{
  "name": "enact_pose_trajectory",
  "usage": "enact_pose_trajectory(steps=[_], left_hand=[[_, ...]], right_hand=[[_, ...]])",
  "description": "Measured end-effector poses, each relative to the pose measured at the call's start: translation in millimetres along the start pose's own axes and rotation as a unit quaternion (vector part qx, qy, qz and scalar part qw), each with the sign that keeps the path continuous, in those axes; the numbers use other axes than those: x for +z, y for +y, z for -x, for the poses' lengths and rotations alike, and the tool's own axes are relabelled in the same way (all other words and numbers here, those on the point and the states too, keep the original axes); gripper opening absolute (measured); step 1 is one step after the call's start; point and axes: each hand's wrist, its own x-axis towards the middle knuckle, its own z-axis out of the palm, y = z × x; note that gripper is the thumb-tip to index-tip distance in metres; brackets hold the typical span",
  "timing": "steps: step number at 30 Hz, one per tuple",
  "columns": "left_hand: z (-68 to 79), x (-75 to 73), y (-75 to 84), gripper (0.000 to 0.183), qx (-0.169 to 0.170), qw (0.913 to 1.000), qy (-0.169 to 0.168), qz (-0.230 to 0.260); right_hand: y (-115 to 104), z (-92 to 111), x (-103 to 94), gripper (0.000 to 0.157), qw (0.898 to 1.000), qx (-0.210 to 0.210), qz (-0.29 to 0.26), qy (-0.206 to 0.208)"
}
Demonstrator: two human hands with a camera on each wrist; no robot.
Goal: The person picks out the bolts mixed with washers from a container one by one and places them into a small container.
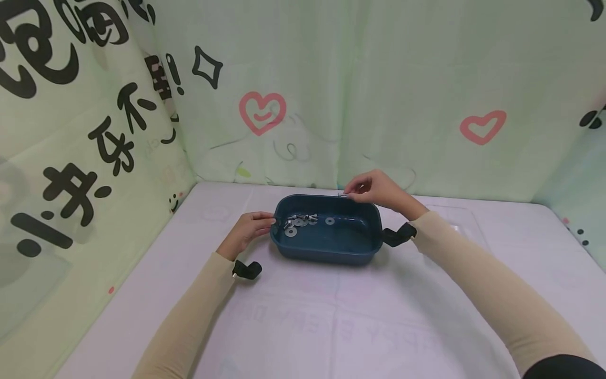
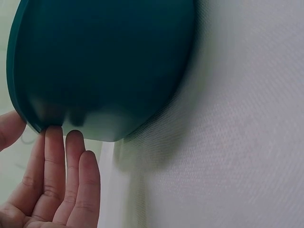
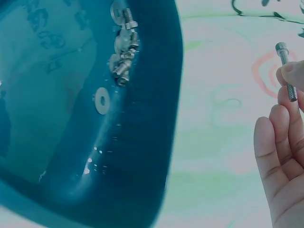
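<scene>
A dark blue basin (image 1: pixel 326 258) stands on the table, with several bolts (image 3: pixel 124 69) and flat washers (image 3: pixel 102 100) gathered in its left part. My left hand (image 1: pixel 248 231) holds the basin's left end; in the left wrist view the thumb is on one side of the rim and the fairly straight fingertips (image 2: pixel 54 130) are against the outer wall. Above the basin's far right rim, my right hand (image 1: pixel 376 192) pinches a silver socket-head bolt (image 3: pixel 286 71) between thumb and fingers. The bolt's head and threaded end both show in the right wrist view.
A pale cloth covers the table (image 1: pixel 293 326). Printed light green curtains (image 1: pixel 402 95) hang behind it and on both sides. Black straps (image 1: pixel 400 234) stick out from both wrists, the right one close to the basin's right end.
</scene>
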Motion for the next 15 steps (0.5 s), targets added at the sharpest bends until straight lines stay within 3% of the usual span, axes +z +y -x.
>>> enact_pose_trajectory(steps=[15], left_hand=[[0.7,0.1,-0.1,0.039,-0.004,1.0000,0.000,0.004]], right_hand=[[0.9,36.8,-34.5,0.017,0.998,0.025,0.032,0.048]])
